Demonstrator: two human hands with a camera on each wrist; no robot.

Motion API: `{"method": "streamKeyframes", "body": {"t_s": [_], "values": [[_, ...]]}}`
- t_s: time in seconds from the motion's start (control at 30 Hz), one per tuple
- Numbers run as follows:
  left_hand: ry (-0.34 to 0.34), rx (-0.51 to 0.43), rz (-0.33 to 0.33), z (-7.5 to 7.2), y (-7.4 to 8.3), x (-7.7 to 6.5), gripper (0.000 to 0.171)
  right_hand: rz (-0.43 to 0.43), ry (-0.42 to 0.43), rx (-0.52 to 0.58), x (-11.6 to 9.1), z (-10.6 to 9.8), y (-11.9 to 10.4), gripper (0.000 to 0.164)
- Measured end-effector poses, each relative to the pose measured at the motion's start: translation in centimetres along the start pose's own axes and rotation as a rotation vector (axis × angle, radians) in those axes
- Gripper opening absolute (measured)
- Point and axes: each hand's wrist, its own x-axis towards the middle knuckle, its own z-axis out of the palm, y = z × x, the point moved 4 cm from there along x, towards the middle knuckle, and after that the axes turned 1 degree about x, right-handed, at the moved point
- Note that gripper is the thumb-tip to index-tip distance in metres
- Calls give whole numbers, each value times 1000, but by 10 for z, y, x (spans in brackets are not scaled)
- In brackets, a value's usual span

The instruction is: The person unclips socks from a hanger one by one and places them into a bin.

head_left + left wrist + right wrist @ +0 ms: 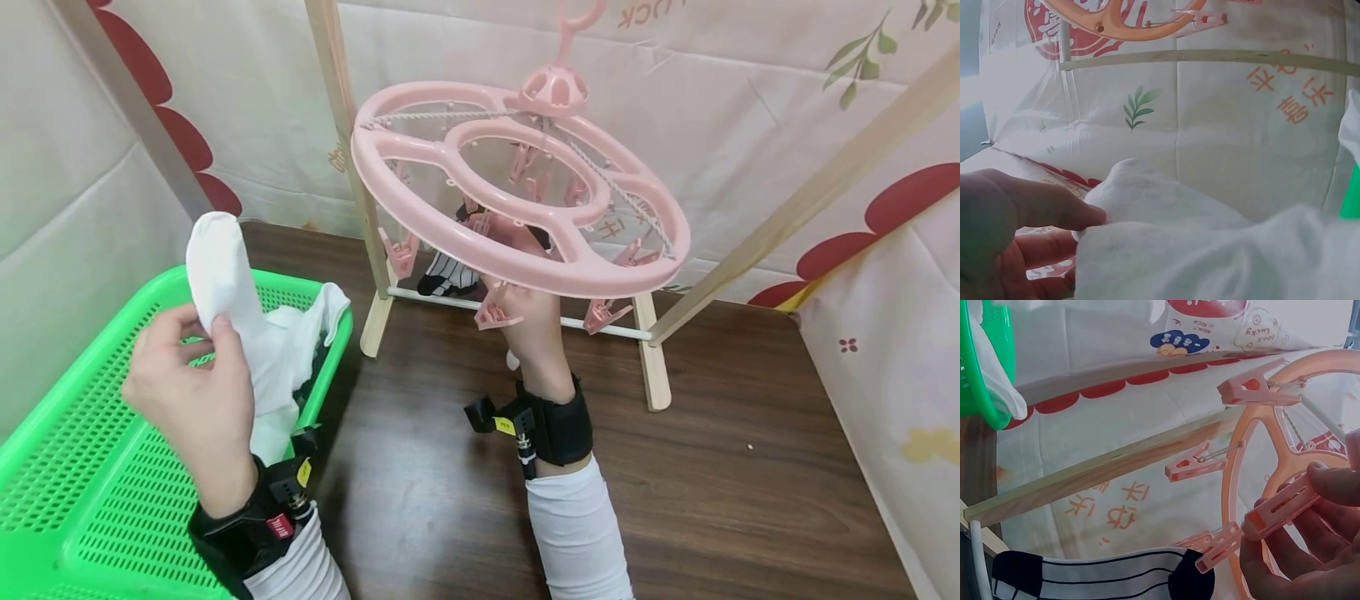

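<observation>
My left hand (197, 392) pinches a white sock (221, 267) between thumb and fingers, its rounded end standing up above the green basket. More of the white cloth trails down over the basket's rim. In the left wrist view, the thumb presses on the edge of the sock (1166, 250). Under the pink round hanger (585, 277), my right hand (532, 321) reaches up, partly hidden by the ring. The right wrist view shows its fingers and thumb holding a pink clothespin (1282, 506). A white sock with black stripes (1107, 575) hangs beside it from another clothespin (1219, 547).
The green basket (165, 492) stands at left with dark cloth inside. A wooden frame (795, 204) with a white crossbar (435, 300) surrounds the hanger. Several other clothespins (401, 252) dangle from the ring. Printed fabric walls (720, 108) enclose the brown floor (720, 500).
</observation>
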Motion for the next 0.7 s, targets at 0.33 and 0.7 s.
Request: {"method": "streamKeyframes", "body": {"t_s": [0.33,0.7], "values": [[25,95,-98,-12,-2,1,25,34,-23,141,-5,1,1,33],[-2,116,-82,-9,2,-1,25,-20,-73,42,3,6,-3,36]]}}
